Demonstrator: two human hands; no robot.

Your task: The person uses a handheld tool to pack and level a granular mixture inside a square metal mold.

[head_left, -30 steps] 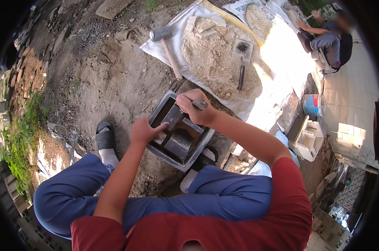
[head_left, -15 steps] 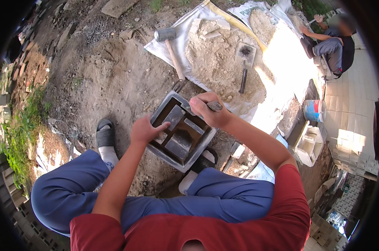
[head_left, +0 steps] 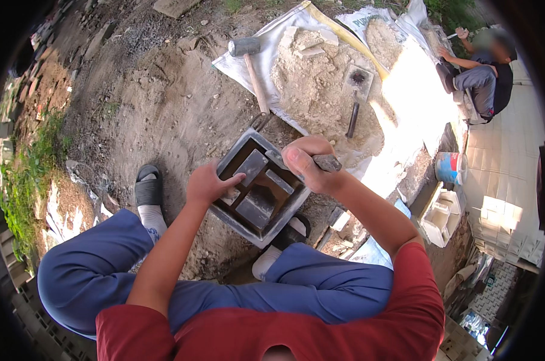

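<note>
Between my feet rests a rectangular grey metal mould (head_left: 230, 215), tilted in view, with several raised metal blocks inside. Its inner walls look brown. My left hand (head_left: 209, 182) grips its left wall, thumb stretched over the inside and the other fingers mostly hidden. At the upper right wall, my right hand (head_left: 311, 163) is closed in a fist round a tool with a worn grey handle (head_left: 328, 162). The tool's working end is mostly hidden by the hand, close to the mould's rim.
Beyond the mould, a mallet (head_left: 244, 46) and a flat square trowel (head_left: 353, 119) lie by a sandy heap (head_left: 308, 78) on a white sack sheet (head_left: 224, 62). A person (head_left: 483, 78) sits at the upper right. A bucket (head_left: 451, 167) and a white hollow block (head_left: 442, 212) stand right.
My right hand with the tool has shifted slightly right and toward me along the mould's rim. My left hand stays on the wall. The view has shifted a little.
</note>
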